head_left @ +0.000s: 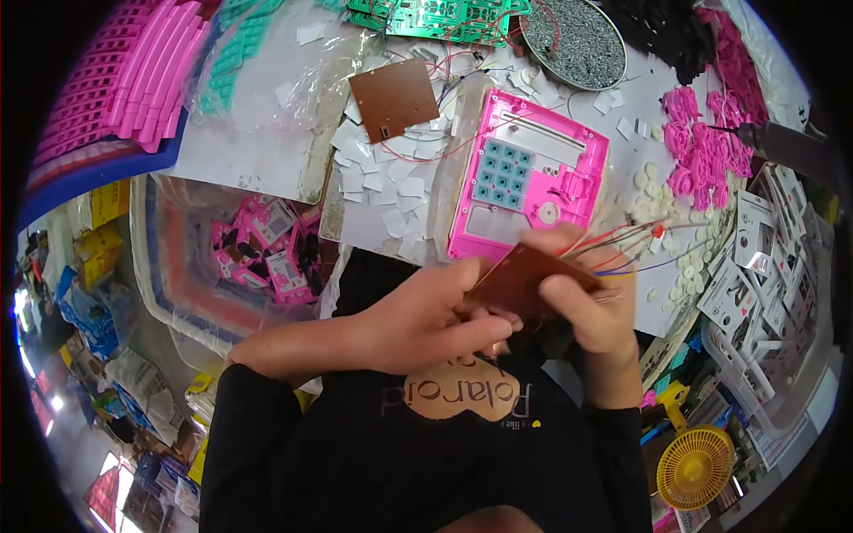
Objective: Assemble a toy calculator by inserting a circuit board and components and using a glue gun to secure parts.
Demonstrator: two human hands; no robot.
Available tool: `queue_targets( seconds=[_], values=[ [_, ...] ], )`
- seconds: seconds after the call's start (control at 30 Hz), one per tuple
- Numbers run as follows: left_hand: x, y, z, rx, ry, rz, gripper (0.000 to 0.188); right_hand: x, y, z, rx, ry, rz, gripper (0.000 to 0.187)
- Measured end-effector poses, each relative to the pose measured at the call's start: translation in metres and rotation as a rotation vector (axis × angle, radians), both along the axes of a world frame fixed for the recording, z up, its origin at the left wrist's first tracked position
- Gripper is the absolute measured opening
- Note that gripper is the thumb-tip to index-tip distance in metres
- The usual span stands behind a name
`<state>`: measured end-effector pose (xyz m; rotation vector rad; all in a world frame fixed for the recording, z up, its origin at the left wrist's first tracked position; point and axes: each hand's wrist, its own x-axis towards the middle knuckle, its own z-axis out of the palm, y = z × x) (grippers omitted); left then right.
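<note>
Both my hands grip a brown circuit board (pixel 520 280) in front of my chest, just off the table's near edge. My left hand (pixel 440 315) is closed on its left side, fingers curled beneath. My right hand (pixel 586 298) holds the right side, thumb on the upper face. Red, dark and blue wires (pixel 613 249) stick out past my right fingers. Just beyond lies an open pink plastic casing (pixel 595 169) with a blue-grey rubber keypad (pixel 504 173) set in it. A second brown board (pixel 395 98) rests on white paper pieces farther left.
A round tray of small metal screws (pixel 577 40) and green circuit boards (pixel 440 19) are at the back. Pink cord bundles (pixel 702 147) and pale discs (pixel 689 266) lie right. Bins hold pink parts (pixel 271 244) at left and white panels (pixel 764 258) at right. A dark tool (pixel 782 147) juts in.
</note>
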<state>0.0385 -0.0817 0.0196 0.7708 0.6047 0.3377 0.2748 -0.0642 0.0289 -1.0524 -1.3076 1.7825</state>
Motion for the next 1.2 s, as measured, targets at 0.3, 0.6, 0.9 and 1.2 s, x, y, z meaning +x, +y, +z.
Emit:
queue_targets(
  seconds=[0.3, 0.6, 0.9, 1.2],
  values=[
    [-0.007, 0.004, -0.022, -0.249, -0.102, 0.086, 0.06, -0.011, 0.047, -0.032, 0.007, -0.144, -0.17, 0.026],
    [-0.031, -0.01, -0.013, 0.113, 0.184, 0.015, 0.074, -0.027, 0.05, -0.041, 0.167, -0.342, -0.25, 0.03],
    [-0.042, 0.011, 0.01, 0.598, 0.55, -0.11, 0.065, -0.021, 0.059, -0.043, 0.35, -0.637, -0.158, 0.032],
    [-0.039, 0.034, 0.02, 1.098, 0.97, -0.06, 0.052, -0.024, 0.067, -0.033, 0.599, -0.937, -0.074, 0.049]
  ],
)
